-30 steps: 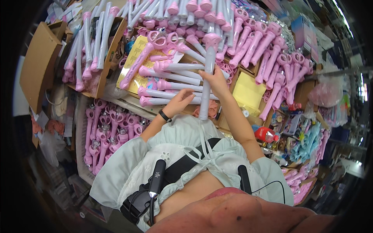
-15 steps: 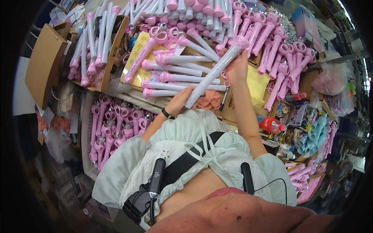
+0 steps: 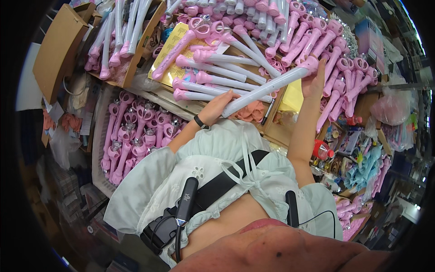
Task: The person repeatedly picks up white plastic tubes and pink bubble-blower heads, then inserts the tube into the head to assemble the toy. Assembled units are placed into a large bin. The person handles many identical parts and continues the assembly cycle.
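Note:
A toy wand [image 3: 267, 90] with a long white tube and a pink end slants across in front of me, from lower left to upper right. My right hand [image 3: 313, 82] grips it at the pink end; its fingers are partly hidden behind the wand. Around the lower tip of the white tube, my left hand [image 3: 218, 107] is closed, its fingertips showing above the tube. Several white-and-pink tube pieces [image 3: 222, 71] lie side by side on the bench just beyond my left hand. An all-pink wand [image 3: 174, 55] rests on a yellow printed sheet [image 3: 181, 34].
At the left stands a white crate [image 3: 97, 152] of pink wands with clear tops. A cardboard box [image 3: 136, 50] holds more tubes. Pink wands [image 3: 337, 97] are heaped at the right. A peach cloth [image 3: 251, 111], a pen [image 3: 268, 113] and a red-labelled bottle [image 3: 322, 149] are nearby.
My right hand and the pink end of the wand have shifted to the right, and the wand slopes less steeply. My left hand stays at the tube's tip. The whole view has shifted slightly.

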The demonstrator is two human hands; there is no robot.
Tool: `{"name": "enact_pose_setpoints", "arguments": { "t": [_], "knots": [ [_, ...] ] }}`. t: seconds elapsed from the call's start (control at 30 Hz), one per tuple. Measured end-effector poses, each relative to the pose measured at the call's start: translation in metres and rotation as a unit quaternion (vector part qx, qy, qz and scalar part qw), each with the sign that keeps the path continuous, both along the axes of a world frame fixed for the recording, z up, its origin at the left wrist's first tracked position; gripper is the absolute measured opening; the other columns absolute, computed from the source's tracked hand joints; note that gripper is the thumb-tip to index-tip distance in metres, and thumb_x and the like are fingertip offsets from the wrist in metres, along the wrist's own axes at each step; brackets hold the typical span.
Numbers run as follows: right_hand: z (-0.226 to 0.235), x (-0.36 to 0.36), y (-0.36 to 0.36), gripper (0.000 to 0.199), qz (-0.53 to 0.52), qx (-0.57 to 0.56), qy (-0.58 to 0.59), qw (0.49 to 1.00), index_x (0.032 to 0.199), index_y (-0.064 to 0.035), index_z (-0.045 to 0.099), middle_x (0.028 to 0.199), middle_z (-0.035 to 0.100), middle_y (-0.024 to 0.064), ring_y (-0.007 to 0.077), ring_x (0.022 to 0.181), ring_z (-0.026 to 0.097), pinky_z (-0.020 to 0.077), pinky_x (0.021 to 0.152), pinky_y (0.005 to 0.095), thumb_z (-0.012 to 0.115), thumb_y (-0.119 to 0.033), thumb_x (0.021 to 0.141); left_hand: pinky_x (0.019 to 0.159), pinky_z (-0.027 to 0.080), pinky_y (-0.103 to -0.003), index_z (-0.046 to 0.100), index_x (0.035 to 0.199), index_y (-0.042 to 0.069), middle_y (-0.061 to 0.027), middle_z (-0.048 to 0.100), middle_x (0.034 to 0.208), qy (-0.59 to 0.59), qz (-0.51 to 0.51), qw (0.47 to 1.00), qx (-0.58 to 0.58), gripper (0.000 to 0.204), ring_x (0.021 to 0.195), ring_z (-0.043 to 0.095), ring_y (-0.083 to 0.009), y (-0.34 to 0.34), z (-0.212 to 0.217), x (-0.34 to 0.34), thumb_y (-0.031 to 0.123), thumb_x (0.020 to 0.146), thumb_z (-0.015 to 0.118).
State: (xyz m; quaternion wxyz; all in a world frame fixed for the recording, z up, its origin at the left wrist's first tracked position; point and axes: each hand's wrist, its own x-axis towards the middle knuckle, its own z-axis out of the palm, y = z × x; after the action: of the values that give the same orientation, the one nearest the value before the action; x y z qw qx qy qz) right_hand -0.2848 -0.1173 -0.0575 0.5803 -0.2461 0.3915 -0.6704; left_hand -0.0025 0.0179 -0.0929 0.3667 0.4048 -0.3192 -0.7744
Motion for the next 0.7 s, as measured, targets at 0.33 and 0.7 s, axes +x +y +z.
{"name": "enact_pose_setpoints", "arguments": {
  "t": [0.33, 0.7],
  "knots": [
    [0.013, -0.027, 0.03, 0.026, 0.134, -0.143, -0.056, 0.979, 0.09, -0.003, 0.054, 0.094, 0.056, 0.0128, 0.0257, 0.086, 0.058, 0.0481, 0.079, 0.0388, 0.052, -0.029, 0.086, 0.038, 0.029, -0.021, 0.053, 0.105, 0.006, -0.0042, 0.059, 0.079, 0.021, 0.052, 0.996, 0.073, 0.029, 0.044, 0.037, -0.0053, 0.008, 0.005, 0.017, 0.033, 0.093, 0.05],
    [0.02, -0.037, 0.042, 0.043, 0.143, 0.051, 0.101, 0.983, 0.09, 0.0025, 0.057, 0.085, 0.064, 0.0163, 0.0281, 0.084, 0.063, 0.0515, 0.078, 0.0381, 0.036, -0.034, 0.097, 0.079, 0.047, -0.037, 0.053, 0.105, 0.003, -0.0157, 0.056, 0.104, -0.33, 0.088, 0.74, -0.58, 0.042, 0.091, 0.057, -0.0326, -0.004, 0.035, 0.038, 0.002, 0.069, 0.074]
  ]
}}
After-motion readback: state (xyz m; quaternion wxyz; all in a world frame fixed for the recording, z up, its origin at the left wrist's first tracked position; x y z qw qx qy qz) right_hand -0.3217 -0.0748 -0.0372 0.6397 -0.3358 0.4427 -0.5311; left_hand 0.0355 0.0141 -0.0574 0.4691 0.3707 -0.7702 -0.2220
